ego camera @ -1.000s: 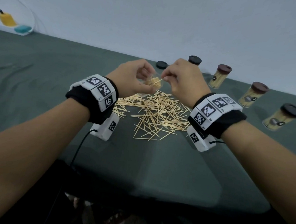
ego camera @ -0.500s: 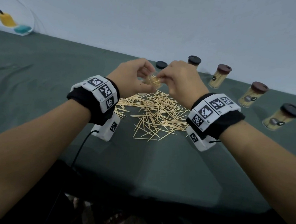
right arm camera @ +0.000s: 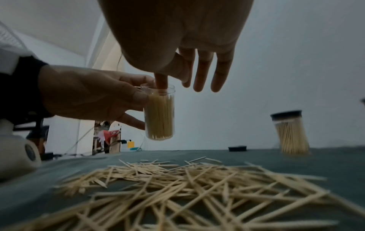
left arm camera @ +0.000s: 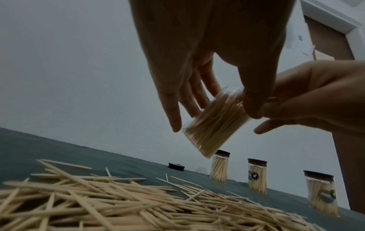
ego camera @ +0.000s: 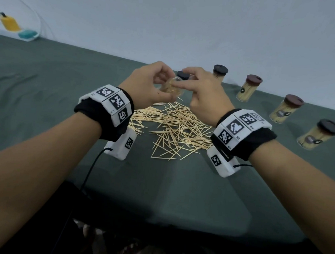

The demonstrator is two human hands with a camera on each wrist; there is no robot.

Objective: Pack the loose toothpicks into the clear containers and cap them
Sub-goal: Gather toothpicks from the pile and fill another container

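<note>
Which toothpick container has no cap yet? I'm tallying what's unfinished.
The clear container that the left hand grips above the loose toothpicks; the four containers standing on the green cloth wear dark caps.

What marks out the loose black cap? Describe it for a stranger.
Start at the green table and follow the row of capped containers along its far edge leftward. Beyond the last one lies the loose black cap, flat on the cloth, the only cap with no container under it.
</note>
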